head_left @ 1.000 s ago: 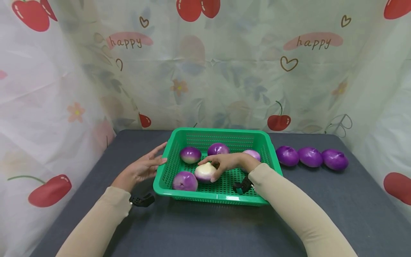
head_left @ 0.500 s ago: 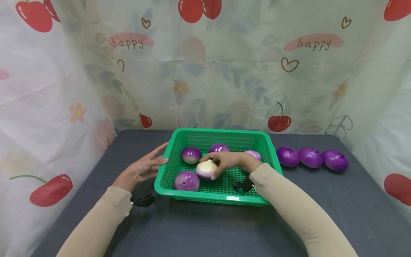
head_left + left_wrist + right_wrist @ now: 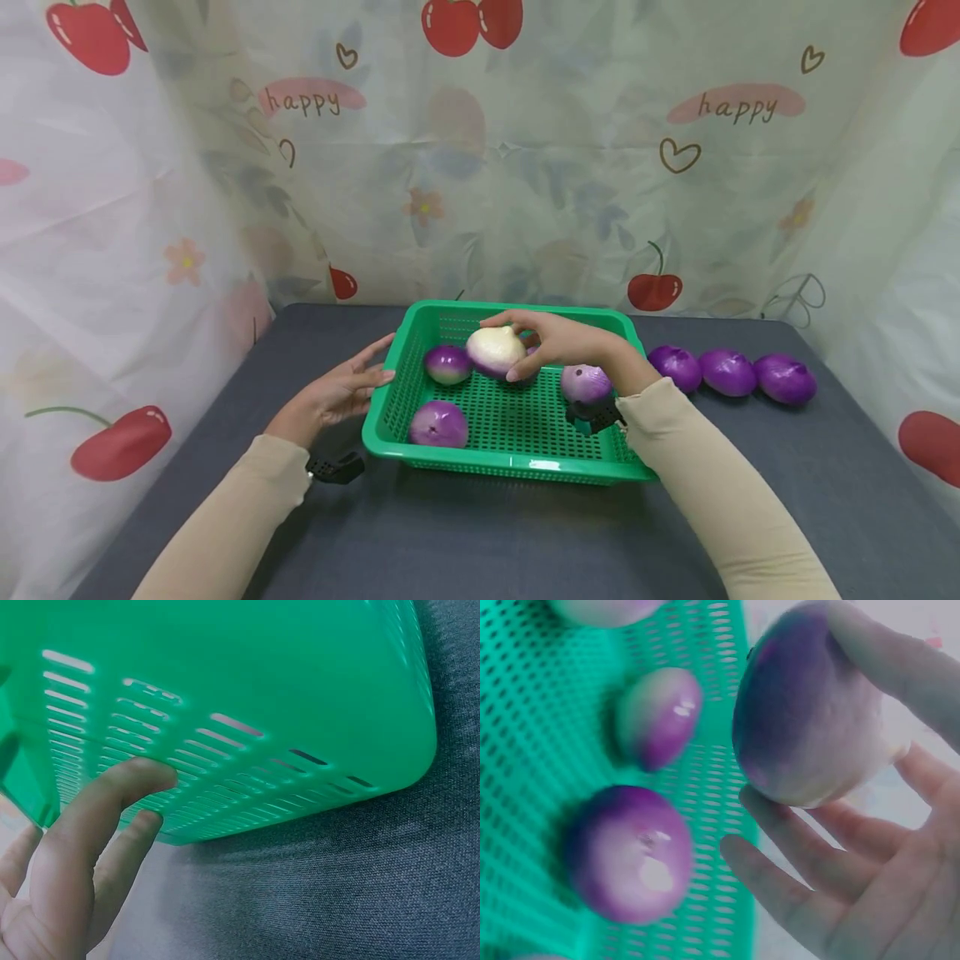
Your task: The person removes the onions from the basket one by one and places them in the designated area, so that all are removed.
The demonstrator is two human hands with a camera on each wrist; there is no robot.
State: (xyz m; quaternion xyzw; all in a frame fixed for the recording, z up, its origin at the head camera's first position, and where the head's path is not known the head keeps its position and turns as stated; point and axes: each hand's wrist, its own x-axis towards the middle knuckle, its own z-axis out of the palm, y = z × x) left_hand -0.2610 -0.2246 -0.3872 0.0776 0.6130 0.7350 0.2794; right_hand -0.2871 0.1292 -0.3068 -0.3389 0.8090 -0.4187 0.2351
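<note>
My right hand (image 3: 573, 343) grips a white-and-purple onion (image 3: 493, 354) between thumb and fingers, above the green plastic basket (image 3: 510, 461). The right wrist view shows this onion (image 3: 802, 712) close up, lifted off the basket floor. Inside the basket lie a purple-and-white onion (image 3: 447, 365) at back left, another onion (image 3: 438, 425) at front left and a paler onion (image 3: 587, 383) at the right. A further one is mostly hidden behind the held onion. My left hand (image 3: 337, 393), fingers extended, touches the basket's left side; in the left wrist view its fingertips meet the slotted wall (image 3: 247, 690).
Right of the basket, three deep purple onions (image 3: 726, 372) stand in a row on the dark grey table (image 3: 480, 542). A printed curtain (image 3: 495, 200) hangs behind and on both sides. My right wrist camera (image 3: 592, 415) sits low over the basket's right part.
My right hand has lifted the white-and-purple onion from the basket floor, moving it up and slightly right. The pale onion at the right is now more visible. My left hand stays at the basket.
</note>
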